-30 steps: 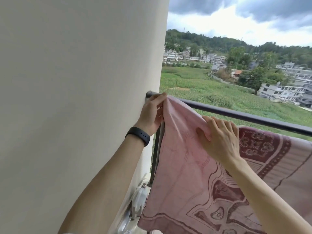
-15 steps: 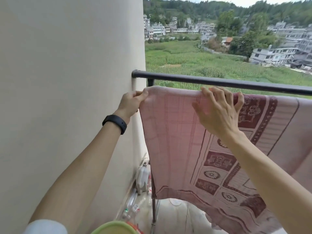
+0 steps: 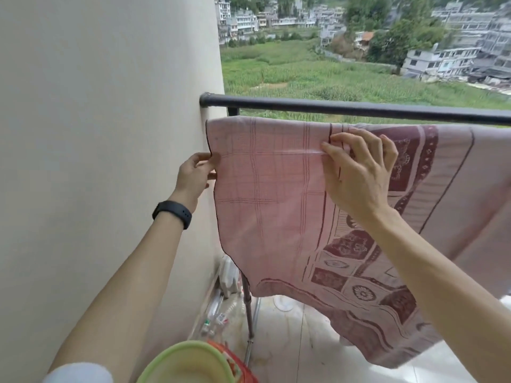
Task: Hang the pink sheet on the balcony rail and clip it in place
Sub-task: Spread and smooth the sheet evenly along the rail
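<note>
The pink sheet (image 3: pixel 276 205) with dark red patterns hangs in front of me, its top fold just below the black balcony rail (image 3: pixel 345 109). My left hand (image 3: pixel 195 176) pinches the sheet's left edge beside the wall. My right hand (image 3: pixel 356 172) grips a fold of the sheet near its top, fingers curled into the cloth. A taut crease runs between my two hands. No clip is in view.
A cream wall (image 3: pixel 96 134) fills the left side and meets the rail's end. A green bowl (image 3: pixel 188 363) sits at the bottom edge. Plastic bottles (image 3: pixel 221 299) lie along the wall's foot on the tiled floor. Fields and houses lie beyond the rail.
The sheet's top edge has come down from over the rail and now sits below it. Both hands have moved lower and stretch the cloth between them. My view has tilted down.
</note>
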Motion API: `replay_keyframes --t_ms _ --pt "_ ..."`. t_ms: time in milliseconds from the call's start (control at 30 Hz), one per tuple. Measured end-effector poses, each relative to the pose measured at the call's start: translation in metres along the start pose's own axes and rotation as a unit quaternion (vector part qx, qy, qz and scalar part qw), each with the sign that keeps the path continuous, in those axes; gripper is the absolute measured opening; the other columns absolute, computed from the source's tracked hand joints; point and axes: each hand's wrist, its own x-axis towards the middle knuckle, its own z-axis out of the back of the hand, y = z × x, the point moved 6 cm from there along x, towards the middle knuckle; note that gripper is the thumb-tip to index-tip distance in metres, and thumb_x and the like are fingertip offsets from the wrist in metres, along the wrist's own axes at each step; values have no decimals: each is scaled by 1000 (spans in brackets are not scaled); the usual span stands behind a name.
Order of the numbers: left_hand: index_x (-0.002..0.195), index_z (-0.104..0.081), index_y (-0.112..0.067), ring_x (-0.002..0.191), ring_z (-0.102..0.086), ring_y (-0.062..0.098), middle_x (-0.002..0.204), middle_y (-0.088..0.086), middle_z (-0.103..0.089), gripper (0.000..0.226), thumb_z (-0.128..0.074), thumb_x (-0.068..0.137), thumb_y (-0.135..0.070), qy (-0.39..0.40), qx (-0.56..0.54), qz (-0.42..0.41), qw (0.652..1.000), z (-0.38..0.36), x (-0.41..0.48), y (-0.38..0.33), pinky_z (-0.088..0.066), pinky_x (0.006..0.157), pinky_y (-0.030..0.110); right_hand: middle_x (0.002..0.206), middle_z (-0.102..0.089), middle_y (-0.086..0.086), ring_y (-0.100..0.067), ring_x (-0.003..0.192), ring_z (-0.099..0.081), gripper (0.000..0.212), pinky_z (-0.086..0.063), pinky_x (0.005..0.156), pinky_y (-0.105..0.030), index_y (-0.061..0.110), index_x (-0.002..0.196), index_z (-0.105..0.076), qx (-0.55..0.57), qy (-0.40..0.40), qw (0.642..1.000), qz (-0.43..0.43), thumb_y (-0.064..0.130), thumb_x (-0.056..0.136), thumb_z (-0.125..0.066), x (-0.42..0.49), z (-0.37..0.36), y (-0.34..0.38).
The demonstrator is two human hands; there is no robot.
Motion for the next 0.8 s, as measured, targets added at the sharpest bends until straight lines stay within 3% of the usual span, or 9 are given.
replay_keyframes --t_ms 67,200,333,500,600,700,767,800 --pt "98 -63 -21 79 -62 15 89 -5 -68 18 -60 94 -38 41 -26 28 998 -10 1 -2 -44 76 31 132 -62 -4 -28 129 -52 33 -25 111 -59 23 120 -72 -3 49 999 -18 40 93 -62 7 -3 0" --pt "93 -67 -19 72 -60 10 80 -8 -65 16 -61 96 -34 16 -96 -60 993 4 -8 -53 -52 63 25 150 -48 -3 -25 145 -33 55 -5 117 -56 29 141 -51 -30 136 988 -63 61 96 -45 40 3 4" --pt "80 -68 -29 67 -53 7 70 -15 -60 11 -67 90 -34 -60 -115 -132 983 30 -8 -75 -46 61 25 134 -59 -1 -28 131 -46 49 -12 116 -63 32 136 -53 -44 176 981 -66 61 101 -37 40 -3 9" --pt "86 -69 -28 81 -62 14 83 -6 -67 12 -69 90 -39 -94 24 -154 983 41 14 -94 -55 82 36 133 -62 -1 -26 128 -50 38 -19 114 -56 33 136 -58 -41 135 989 -40 47 104 -43 33 9 24" --pt "89 -70 -21 90 -61 20 87 -4 -66 22 -66 89 -43 -91 176 -124 972 29 40 -110 -50 84 32 118 -70 3 -26 111 -60 41 -30 106 -53 34 126 -62 -49 181 981 -49 52 105 -32 51 6 21" --pt "89 -68 -23 92 -58 25 93 2 -64 19 -62 92 -41 -26 322 -60 945 9 48 -104 -47 87 31 105 -72 4 -24 99 -62 53 -34 97 -47 32 117 -63 -60 222 972 -53 60 103 -21 61 4 19" --pt "79 -59 -21 85 -55 28 84 6 -61 26 -54 95 -41 -41 310 -54 948 7 26 -102 -47 78 35 115 -69 2 -25 107 -59 48 -34 100 -47 31 124 -61 -58 207 975 -51 59 102 -28 51 21 22" --pt "77 -55 -18 81 -53 27 77 4 -57 32 -49 95 -43 -60 253 -52 964 8 17 -99 -44 71 35 125 -66 -2 -27 115 -56 46 -32 105 -48 29 131 -59 -56 188 979 -50 57 102 -36 43 28 22"
